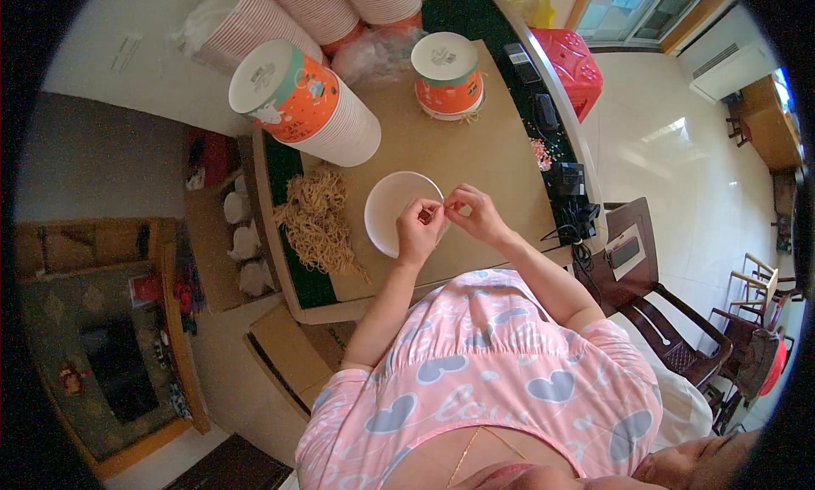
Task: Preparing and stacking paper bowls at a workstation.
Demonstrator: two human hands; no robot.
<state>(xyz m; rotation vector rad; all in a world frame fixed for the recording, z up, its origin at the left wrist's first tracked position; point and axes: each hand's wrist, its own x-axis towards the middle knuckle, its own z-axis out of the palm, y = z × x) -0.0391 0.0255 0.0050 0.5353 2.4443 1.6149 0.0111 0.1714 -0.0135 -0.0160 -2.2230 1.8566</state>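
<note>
On the cardboard-covered table in front of me, a white paper tub point(385, 212) stands with its open mouth upward. My left hand point(421, 227) is at the tub's right rim, thumb and forefinger pinched together. Right beside it, my right hand point(474, 214) pinches at the same spot, fingertips almost touching the left ones. Whatever the fingertips hold is too small to make out. A tangled pile of tan twine point(316, 217) lies left of the tub.
Behind the twine leans a tall stack of upturned orange-and-green paper tubs point(307, 108). A shorter upturned stack point(446, 59) stands farther back, with more nested tubs point(310, 6) against the wall. Black adapters point(567, 180) line the right edge; a red stool point(570, 70) stands beyond.
</note>
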